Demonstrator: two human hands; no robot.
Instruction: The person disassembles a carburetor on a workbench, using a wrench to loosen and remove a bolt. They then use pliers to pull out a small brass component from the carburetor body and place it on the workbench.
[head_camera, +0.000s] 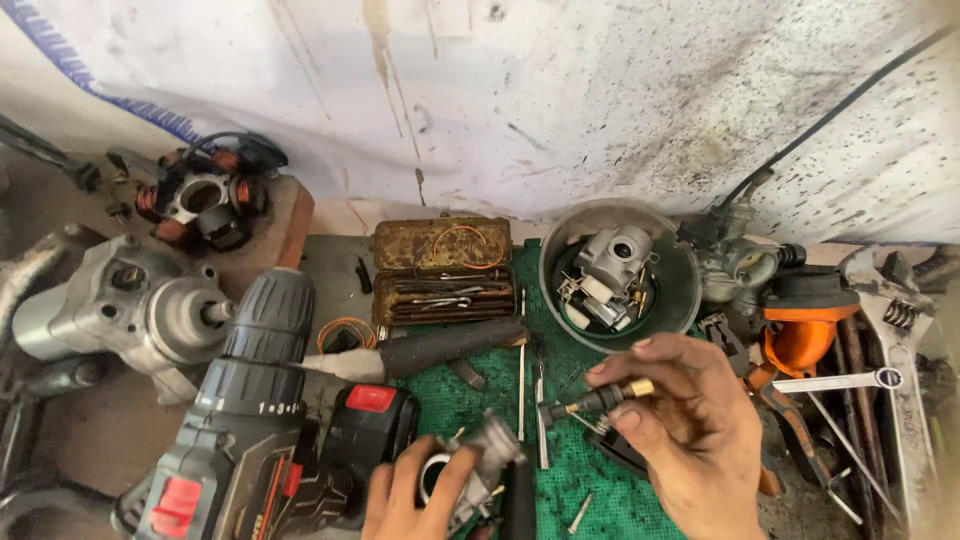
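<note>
On the green mat at the surface's front edge, two hands work over small carburettor parts.

A cordless drill lies at the front left, a rusty tin of small tools sits toward the back, and a round bowl holding a grey carburettor body stands just behind the right hand; a wrench and orange pliers crowd the right edge. The right hand's fingers are pinched shut on a thin jet, its long axis nearly level, brass end right, dark tip pointing left. The left hand curls its fingers closed around a metal part at the front edge.
</note>
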